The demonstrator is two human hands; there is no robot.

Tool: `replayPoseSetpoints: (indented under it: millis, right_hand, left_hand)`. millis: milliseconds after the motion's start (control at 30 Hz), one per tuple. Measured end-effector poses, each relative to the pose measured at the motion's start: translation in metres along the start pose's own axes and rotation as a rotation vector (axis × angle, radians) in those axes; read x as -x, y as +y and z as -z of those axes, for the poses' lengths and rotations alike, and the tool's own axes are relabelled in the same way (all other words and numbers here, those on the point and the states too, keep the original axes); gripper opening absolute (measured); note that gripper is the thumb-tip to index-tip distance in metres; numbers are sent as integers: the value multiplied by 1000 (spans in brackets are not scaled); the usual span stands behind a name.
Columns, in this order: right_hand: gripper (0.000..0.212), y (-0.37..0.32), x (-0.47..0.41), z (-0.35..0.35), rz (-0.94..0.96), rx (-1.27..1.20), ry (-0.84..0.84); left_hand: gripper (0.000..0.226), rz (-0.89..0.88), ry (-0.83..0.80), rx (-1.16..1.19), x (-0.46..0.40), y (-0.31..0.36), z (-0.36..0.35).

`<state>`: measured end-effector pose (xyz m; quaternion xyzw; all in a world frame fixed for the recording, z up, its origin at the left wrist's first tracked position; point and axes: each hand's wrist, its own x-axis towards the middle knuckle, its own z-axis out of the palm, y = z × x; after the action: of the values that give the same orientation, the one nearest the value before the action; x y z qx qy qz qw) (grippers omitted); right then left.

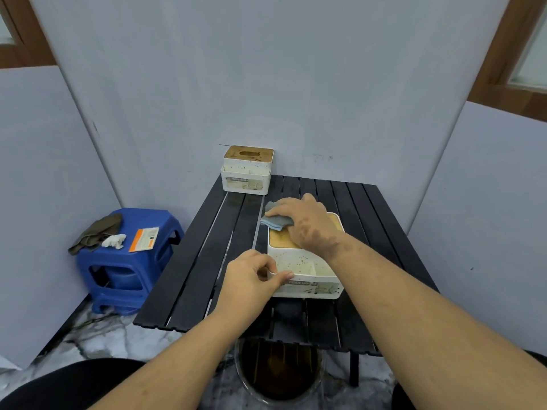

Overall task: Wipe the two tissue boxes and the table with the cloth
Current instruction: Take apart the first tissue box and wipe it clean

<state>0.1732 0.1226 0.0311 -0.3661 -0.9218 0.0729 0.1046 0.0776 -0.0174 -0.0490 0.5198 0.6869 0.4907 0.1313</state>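
Closest to me, my left hand (251, 279) pinches the front left corner of the near tissue box (305, 261), which sits mid-table. On its wooden lid my right hand (307, 226) presses a grey cloth (276, 221), fingers closed over it. I see the second tissue box (247, 171) at the black slatted table's (207, 261) far left corner, a blue stool (124, 261) beside it

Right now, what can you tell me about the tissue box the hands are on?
The near tissue box is white plastic speckled with brown spots, with a light wooden-looking lid and a stained label on its front. It sits upright on the black slatted table. The left hand pinches its front-left corner, while the right hand presses a grey-blue cloth onto the lid's far edge.
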Motion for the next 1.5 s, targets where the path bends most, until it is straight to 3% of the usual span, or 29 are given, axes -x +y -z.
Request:
replayPoseSetpoints:
  millis: [233, 433, 733, 933, 1033, 1400, 1500]
  right_hand:
    - [31, 49, 19, 29, -267, -51, -29]
    - [43, 75, 60, 38, -352, -130, -13]
    - [54, 63, 110, 17, -145, -166, 82]
    - [52, 21, 87, 15, -38, -290, 103]
    - [51, -11, 60, 8, 38, -265, 31]
    - [44, -6, -9, 4, -162, -158, 44]
    - [50, -12, -1, -3, -101, -49, 45]
  left_hand:
    - [33, -11, -27, -82, -2, 1, -1]
    - [34, -21, -48, -134, -2, 3, 1]
    - [33, -28, -15, -141, 5, 3, -3]
    - [31, -28, 5, -41, 5, -1, -5]
    - [32, -28, 20, -4, 3, -4, -6]
    - [30, -43, -45, -11, 0, -7, -3]
    - [30, -35, -35, -10, 0, -6, -5]
